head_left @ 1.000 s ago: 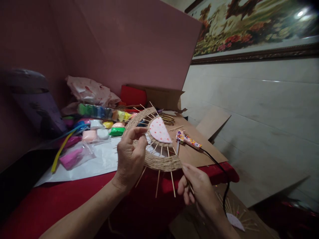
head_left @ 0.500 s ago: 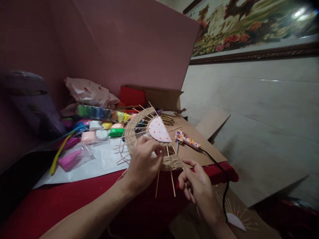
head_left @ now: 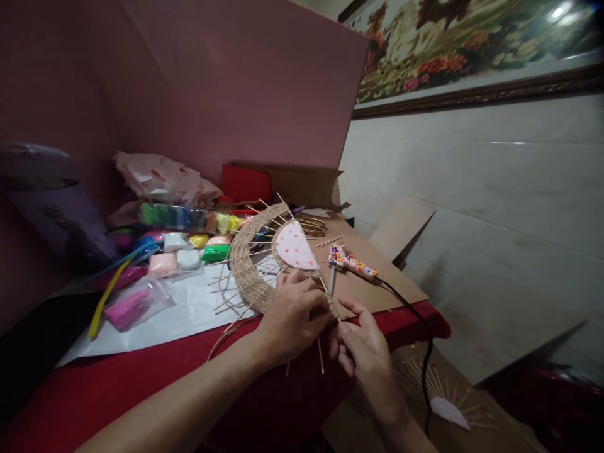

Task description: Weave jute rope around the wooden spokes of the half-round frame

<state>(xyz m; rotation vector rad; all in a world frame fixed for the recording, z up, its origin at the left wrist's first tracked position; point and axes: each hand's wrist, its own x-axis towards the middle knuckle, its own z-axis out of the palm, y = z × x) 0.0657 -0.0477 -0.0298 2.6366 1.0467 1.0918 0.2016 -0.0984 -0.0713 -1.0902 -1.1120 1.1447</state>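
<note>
A half-round woven twine fan [head_left: 250, 274] stands over the table's front, thin sticks radiating from its dotted pink-and-white fabric centre [head_left: 295, 245]. My left hand [head_left: 295, 318] lies across its lower right end, thumb and fingers closed on the woven band. Those fingertips are partly hidden. With thumb and forefinger, my right hand [head_left: 365, 346] pinches the band's end at the outermost stick, close beside the left fingertips. A loose strand of twine [head_left: 219, 346] trails behind my left wrist. Beyond the hands, a flower-patterned glue gun [head_left: 352, 262] rests on cardboard.
Packets of coloured clay [head_left: 163, 264] cover the table's left side, on a white sheet [head_left: 141, 327]. A black cord [head_left: 413, 307] hangs over the right edge. Lower right, a second stick-and-fabric half-round [head_left: 448, 412] lies on cardboard. A purple container [head_left: 56, 214] stands far left.
My left hand has moved right and slightly down along the woven band, onto its right end beside my right hand. The right hand keeps its pinch, shifted slightly left.
</note>
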